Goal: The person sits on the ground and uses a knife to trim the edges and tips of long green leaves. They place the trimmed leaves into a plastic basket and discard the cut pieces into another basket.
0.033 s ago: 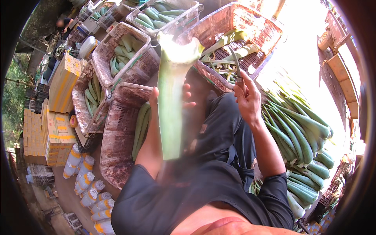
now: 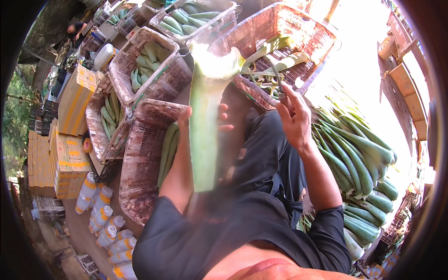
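A long, broad, pale green aloe leaf [image 2: 204, 140] with a white cut base at the top stands upright before my chest in my left hand [image 2: 205, 121], whose fingers show on both sides of it. In my right hand [image 2: 293, 114] is a knife with a thin curved blade [image 2: 277, 74], raised right of the leaf, apart from it. Behind the knife, a crate [image 2: 312, 39] holds cut pieces and peelings. My dark-trousered legs lie below both hands.
Crates of leaves [image 2: 127, 74] stand ahead and left; another crate [image 2: 133, 196] is beside my left arm. Taped cartons [image 2: 74, 102] and wrapped bundles [image 2: 100, 219] lie farther left. Piled long leaves [image 2: 350, 163] lie at right. A person [image 2: 79, 30] is at the upper left.
The leaf and my left hand have shifted very slightly right and down. My right hand and the knife have moved slightly left, the blade a little more angled.
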### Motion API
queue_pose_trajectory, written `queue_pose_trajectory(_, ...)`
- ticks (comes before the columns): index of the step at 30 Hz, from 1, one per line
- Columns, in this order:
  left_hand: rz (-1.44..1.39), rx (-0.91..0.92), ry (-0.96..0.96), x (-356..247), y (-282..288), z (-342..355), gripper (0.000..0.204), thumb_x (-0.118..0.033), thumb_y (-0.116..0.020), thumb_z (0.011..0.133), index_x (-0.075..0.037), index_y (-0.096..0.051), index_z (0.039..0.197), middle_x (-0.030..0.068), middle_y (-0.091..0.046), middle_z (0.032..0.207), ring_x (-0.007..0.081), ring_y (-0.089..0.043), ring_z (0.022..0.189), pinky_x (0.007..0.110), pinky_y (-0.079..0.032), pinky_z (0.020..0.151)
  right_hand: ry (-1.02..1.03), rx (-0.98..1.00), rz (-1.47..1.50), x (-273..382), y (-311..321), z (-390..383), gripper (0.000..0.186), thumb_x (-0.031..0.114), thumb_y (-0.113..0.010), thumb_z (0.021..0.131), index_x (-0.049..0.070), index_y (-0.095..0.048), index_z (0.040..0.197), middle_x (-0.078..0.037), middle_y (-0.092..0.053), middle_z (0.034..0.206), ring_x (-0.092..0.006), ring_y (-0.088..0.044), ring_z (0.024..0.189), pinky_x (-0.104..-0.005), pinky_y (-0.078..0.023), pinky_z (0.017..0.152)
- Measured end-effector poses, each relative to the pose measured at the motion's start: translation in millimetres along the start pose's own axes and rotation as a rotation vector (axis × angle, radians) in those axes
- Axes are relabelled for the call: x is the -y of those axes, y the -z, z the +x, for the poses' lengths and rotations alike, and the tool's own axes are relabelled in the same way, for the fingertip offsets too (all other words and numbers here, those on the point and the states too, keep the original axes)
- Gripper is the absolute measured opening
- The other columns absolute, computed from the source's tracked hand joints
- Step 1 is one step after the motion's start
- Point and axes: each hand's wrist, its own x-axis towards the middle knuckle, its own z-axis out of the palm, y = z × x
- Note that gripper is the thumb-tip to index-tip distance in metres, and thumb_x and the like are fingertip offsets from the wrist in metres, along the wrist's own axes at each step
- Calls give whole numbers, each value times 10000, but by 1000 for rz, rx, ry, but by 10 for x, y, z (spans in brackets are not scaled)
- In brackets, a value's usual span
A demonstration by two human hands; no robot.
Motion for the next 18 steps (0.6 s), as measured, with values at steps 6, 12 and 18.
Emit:
queue_pose_trajectory(6,171,-141,200,-33,-190,-148,818,-428,-582,723,31,-355,1362,274,-544,1147,267,-605,827,404,-556,668,434,253,-283,456,193,170,425,17,-596,822,103,-581,1238,-138,-584,946,-303,-622,805,-365,-511,684)
queue_pose_trajectory(12,248,-159,283,-48,-182,-214,808,-407,-578,732,29,-347,1373,279,-541,1161,249,-597,799,363,-535,651,582,369,-396,532,221,250,490,13,-542,779,145,-576,1249,-121,-573,994,-287,-600,858,-373,-498,711)
queue_pose_trajectory(18,296,-102,383,-69,-102,-202,789,-380,-582,741,32,-352,1374,270,-543,1163,246,-596,808,357,-534,671,574,409,-476,497,294,285,514,22,-520,778,157,-563,1272,-126,-569,993,-291,-588,885,-386,-495,737)
